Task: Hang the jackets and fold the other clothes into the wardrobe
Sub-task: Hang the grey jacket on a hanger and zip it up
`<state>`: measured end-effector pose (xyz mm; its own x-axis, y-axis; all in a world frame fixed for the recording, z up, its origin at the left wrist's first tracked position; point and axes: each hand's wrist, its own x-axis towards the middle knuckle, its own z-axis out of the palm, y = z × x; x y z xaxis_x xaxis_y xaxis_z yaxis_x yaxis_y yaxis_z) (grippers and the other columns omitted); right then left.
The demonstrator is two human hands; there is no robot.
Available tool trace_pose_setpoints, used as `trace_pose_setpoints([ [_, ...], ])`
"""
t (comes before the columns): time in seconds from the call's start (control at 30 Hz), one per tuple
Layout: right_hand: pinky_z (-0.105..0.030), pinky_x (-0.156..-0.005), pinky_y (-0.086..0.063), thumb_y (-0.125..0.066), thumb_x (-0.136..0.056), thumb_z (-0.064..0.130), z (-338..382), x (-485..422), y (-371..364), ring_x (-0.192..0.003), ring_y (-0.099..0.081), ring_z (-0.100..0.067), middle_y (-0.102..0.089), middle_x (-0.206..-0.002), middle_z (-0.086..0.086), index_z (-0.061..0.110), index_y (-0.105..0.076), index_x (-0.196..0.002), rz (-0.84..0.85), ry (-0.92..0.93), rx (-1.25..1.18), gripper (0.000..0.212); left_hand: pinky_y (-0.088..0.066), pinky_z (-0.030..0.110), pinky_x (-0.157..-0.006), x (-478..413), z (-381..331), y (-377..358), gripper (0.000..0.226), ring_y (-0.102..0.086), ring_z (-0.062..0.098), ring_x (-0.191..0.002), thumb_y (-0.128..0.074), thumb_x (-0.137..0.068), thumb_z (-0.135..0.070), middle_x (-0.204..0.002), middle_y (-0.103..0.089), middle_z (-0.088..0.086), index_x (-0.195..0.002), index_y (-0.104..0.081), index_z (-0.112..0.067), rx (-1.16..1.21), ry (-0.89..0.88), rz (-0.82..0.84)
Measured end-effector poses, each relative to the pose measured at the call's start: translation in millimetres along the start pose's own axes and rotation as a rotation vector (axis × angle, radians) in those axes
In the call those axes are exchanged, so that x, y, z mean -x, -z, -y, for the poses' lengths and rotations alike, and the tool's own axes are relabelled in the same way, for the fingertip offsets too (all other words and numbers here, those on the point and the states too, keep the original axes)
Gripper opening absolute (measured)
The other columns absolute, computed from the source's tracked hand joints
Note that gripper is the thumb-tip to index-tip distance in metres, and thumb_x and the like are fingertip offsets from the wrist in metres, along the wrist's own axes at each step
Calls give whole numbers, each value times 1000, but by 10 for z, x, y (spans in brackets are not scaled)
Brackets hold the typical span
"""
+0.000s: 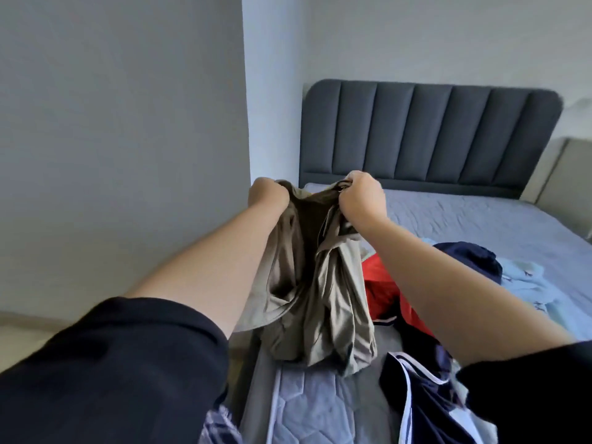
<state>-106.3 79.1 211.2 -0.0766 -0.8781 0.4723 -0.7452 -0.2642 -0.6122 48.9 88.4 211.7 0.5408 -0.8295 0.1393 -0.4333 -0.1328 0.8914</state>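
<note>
I hold an olive-khaki garment [323, 290] up over the near left corner of the bed. My left hand [267, 195] grips its top edge on the left and my right hand [362, 197] grips the top edge on the right, both arms stretched forward. The cloth hangs down crumpled between them and its bottom rests on the mattress. What kind of garment it is I cannot tell. The wardrobe is not in view.
The bed [474, 225] has a grey-blue sheet and a dark padded headboard [429, 133]. To the right lie a red garment [381, 290], a navy garment with white trim [413, 389], another navy piece [471, 257] and light-blue clothes [525, 280]. A wall [121, 155] stands left.
</note>
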Motion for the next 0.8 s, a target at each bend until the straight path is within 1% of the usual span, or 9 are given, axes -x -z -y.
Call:
trace_pose_setpoints([
  [0.13,-37,-71,-50,-32,-81,-1,570,-422,597,-82,-57,-28,-53,-79,0,8,-58,-101,-171,46,-236,33,-48,28,-79,-85,-884,508,39,-60,28,-103,-37,-90,2,-110,-63,8,-113,-66,-9,401,-53,-118],
  [0.23,-34,-69,-44,-33,-76,-4,957,-717,1016,-84,-54,-26,-55,-86,0,16,-57,-107,-414,162,-394,44,-45,20,-85,-178,-1470,888,55,-56,17,-105,-31,-80,9,-113,-60,-2,-111,-66,-20,494,-295,-235],
  [0.3,-31,-64,-38,-36,-77,-3,1109,-885,1186,-81,-55,-29,-58,-82,-4,14,-57,-97,-420,225,-257,34,-41,21,-82,-216,-1650,1021,51,-52,13,-97,-40,-81,5,-112,-58,-6,-118,-60,-23,278,-528,-272],
  [0.33,-31,-64,-38,-39,-81,-1,1138,-956,1238,-82,-58,-31,-61,-84,-8,11,-57,-91,-346,212,-75,24,-41,24,-77,-224,-1654,1063,44,-53,16,-93,-45,-82,0,-108,-59,-6,-117,-57,-24,-22,-614,-276],
  [0.43,-34,-67,-40,-43,-91,6,1113,-1071,1407,-95,-59,-34,-60,-106,-14,6,-59,-91,-304,140,240,16,-40,30,-72,-259,-1483,1165,32,-60,28,-101,-45,-88,-6,-112,-63,6,-113,-60,-18,-817,-593,-377],
  [0.5,-33,-66,-38,-43,-87,0,1064,-1125,1473,-94,-55,-34,-55,-106,-15,4,-61,-86,-427,187,171,19,-41,31,-72,-306,-1447,1248,33,-62,31,-104,-42,-89,-1,-112,-65,11,-112,-64,-10,-911,-533,-457],
  [0.57,-30,-59,-33,-40,-76,-9,1022,-1131,1474,-75,-52,-30,-53,-84,-18,1,-56,-72,-464,235,-22,19,-40,30,-68,-388,-1479,1324,28,-62,31,-100,-44,-88,-2,-105,-66,11,-105,-66,-9,-839,-454,-511],
  [0.73,-27,-48,-23,-42,-77,-3,915,-1070,1394,-59,-37,-19,-38,-54,-3,10,-43,-57,53,249,-162,24,-57,33,-73,-431,-1284,1380,14,-68,30,-84,-50,-85,-6,-80,-64,13,-86,-64,-2,-630,-126,-274],
  [0.8,-28,-49,-22,-52,-81,13,899,-982,1323,-53,-31,-14,-33,-52,1,16,-36,-55,291,298,-50,31,-56,31,-57,-445,-1222,1276,16,-68,30,-69,-49,-85,-3,-67,-62,14,-74,-60,-2,-536,-147,-229],
])
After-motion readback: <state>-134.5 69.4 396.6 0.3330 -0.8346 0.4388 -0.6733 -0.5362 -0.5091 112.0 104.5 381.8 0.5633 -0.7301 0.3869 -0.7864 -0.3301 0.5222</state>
